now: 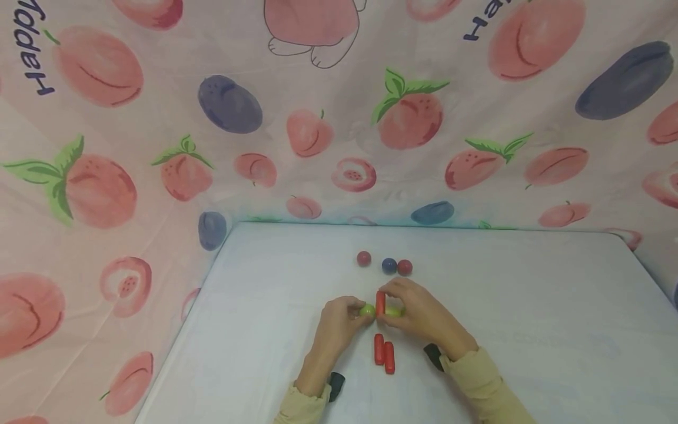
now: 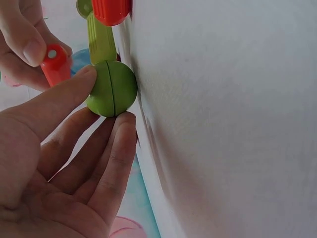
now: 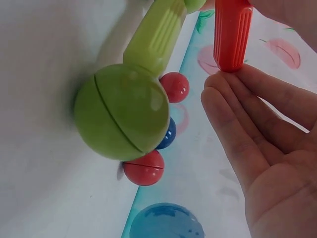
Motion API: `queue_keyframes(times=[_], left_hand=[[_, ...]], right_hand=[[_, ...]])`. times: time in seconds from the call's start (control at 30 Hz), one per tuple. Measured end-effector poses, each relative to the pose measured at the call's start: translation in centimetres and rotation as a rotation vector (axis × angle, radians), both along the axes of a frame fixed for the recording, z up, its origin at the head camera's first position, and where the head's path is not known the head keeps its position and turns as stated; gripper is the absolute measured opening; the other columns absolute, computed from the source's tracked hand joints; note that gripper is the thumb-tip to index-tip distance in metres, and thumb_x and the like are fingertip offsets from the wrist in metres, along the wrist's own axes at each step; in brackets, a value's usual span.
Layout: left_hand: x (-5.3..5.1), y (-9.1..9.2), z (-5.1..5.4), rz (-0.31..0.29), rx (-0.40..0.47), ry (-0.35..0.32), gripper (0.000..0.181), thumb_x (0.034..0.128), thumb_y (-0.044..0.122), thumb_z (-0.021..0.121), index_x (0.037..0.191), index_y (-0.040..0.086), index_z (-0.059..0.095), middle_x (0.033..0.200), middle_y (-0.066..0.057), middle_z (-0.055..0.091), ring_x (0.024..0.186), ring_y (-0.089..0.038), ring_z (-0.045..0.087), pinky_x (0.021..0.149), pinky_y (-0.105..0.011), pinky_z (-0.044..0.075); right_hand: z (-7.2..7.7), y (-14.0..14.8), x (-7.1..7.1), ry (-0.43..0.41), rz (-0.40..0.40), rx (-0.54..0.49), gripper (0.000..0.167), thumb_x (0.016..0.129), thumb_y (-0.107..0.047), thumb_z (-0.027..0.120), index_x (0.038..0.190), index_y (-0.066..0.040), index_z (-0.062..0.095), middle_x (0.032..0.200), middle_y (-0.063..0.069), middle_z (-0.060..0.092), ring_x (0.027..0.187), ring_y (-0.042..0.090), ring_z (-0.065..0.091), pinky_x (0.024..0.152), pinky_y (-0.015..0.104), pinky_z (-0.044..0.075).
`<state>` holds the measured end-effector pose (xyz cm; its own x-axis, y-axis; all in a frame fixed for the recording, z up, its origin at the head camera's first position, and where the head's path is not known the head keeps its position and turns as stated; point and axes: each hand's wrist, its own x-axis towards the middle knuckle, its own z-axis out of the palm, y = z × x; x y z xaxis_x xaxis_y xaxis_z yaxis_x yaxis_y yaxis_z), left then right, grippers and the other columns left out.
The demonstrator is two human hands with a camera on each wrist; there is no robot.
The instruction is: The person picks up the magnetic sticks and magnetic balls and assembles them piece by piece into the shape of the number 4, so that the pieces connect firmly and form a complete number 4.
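My left hand [image 1: 337, 321] pinches a green ball [image 2: 113, 89] between thumb and fingertips. A light green ridged rod [image 3: 156, 37] runs from that ball to a second green ball [image 3: 121, 111], which my right hand mostly covers in the head view. In my right hand [image 1: 421, 309], thumb and fingertips hold a red ridged rod [image 1: 381, 303], above and apart from the green rod. Its end shows a small pale metal dot in the left wrist view. Two more red rods [image 1: 379, 349] [image 1: 389, 357] lie side by side, nearer the body.
Beyond the hands, a red ball [image 1: 364, 258] sits on the white table [image 1: 275, 282], left of a blue ball [image 1: 389, 265] and another red ball [image 1: 405, 267] that stand close together. A fruit-patterned cloth [image 1: 339, 135] hangs behind the table and along its left side.
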<state>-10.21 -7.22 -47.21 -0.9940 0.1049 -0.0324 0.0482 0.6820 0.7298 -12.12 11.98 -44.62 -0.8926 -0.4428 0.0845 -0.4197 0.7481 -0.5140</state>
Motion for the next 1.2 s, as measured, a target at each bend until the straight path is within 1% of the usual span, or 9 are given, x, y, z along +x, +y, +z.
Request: queue_keyframes(times=[0.13, 0.23, 0.3, 0.37, 0.7, 0.97, 1.2], left_hand=[[-0.1, -0.1, -0.1, -0.011, -0.006, 0.023, 0.028, 0.0825, 0.023, 0.081, 0.105, 0.008, 0.076, 0.098, -0.003, 0.075, 0.074, -0.005, 0.058, 0.068, -0.021, 0.051], [-0.1, -0.1, -0.2, -0.013, -0.006, 0.029, 0.028, 0.0824, 0.023, 0.081, 0.105, 0.008, 0.076, 0.096, -0.002, 0.075, 0.073, -0.006, 0.057, 0.067, -0.021, 0.050], [-0.1, -0.1, -0.2, -0.012, -0.004, 0.026, 0.028, 0.0826, 0.024, 0.081, 0.105, 0.008, 0.076, 0.095, -0.002, 0.074, 0.073, -0.006, 0.057, 0.067, -0.020, 0.050], [-0.1, -0.1, -0.2, -0.011, 0.002, 0.023, 0.028, 0.0826, 0.024, 0.081, 0.106, 0.008, 0.076, 0.094, -0.001, 0.074, 0.072, -0.006, 0.057, 0.067, -0.020, 0.050], [-0.1, 0.0, -0.1, -0.006, 0.014, 0.016, 0.028, 0.0813, 0.021, 0.082, 0.105, 0.007, 0.076, 0.092, -0.001, 0.074, 0.072, -0.006, 0.057, 0.066, -0.019, 0.050], [-0.1, -0.1, -0.3, -0.011, 0.007, 0.021, 0.029, 0.0817, 0.021, 0.082, 0.106, 0.007, 0.076, 0.093, -0.001, 0.074, 0.073, -0.006, 0.058, 0.067, -0.020, 0.050], [-0.1, -0.1, -0.4, -0.005, 0.005, 0.014, 0.030, 0.0811, 0.020, 0.082, 0.107, 0.007, 0.076, 0.093, -0.001, 0.074, 0.074, -0.007, 0.058, 0.068, -0.020, 0.051]], right_hand=[[-0.3, -0.3, -0.4, 0.056, 0.005, 0.000, 0.045, 0.075, -0.030, 0.087, 0.114, -0.014, 0.070, 0.116, 0.002, 0.068, 0.114, 0.023, 0.061, 0.099, 0.044, 0.052], [-0.5, -0.5, -0.7, 0.099, 0.023, -0.009, 0.043, 0.076, -0.029, 0.086, 0.112, -0.013, 0.070, 0.114, 0.003, 0.068, 0.111, 0.023, 0.062, 0.098, 0.043, 0.053], [-0.6, -0.6, -0.9, 0.111, 0.031, -0.013, 0.042, 0.076, -0.028, 0.086, 0.111, -0.012, 0.070, 0.112, 0.003, 0.067, 0.109, 0.022, 0.062, 0.097, 0.042, 0.053], [-0.6, -0.8, -1.1, 0.112, 0.031, -0.019, 0.040, 0.076, -0.027, 0.086, 0.110, -0.012, 0.070, 0.110, 0.002, 0.066, 0.106, 0.021, 0.062, 0.097, 0.041, 0.053], [-0.7, -1.4, -1.6, 0.085, -0.004, -0.003, 0.041, 0.076, -0.026, 0.087, 0.109, -0.011, 0.069, 0.111, 0.005, 0.066, 0.106, 0.021, 0.060, 0.096, 0.041, 0.054], [-1.2, -1.6, -2.0, 0.125, -0.010, -0.016, 0.039, 0.076, -0.024, 0.086, 0.108, -0.010, 0.068, 0.109, 0.006, 0.066, 0.102, 0.020, 0.060, 0.093, 0.039, 0.055], [-1.2, -1.9, -2.1, 0.115, -0.042, -0.002, 0.042, 0.076, -0.025, 0.087, 0.110, -0.010, 0.069, 0.110, 0.006, 0.067, 0.103, 0.020, 0.061, 0.093, 0.039, 0.055]])
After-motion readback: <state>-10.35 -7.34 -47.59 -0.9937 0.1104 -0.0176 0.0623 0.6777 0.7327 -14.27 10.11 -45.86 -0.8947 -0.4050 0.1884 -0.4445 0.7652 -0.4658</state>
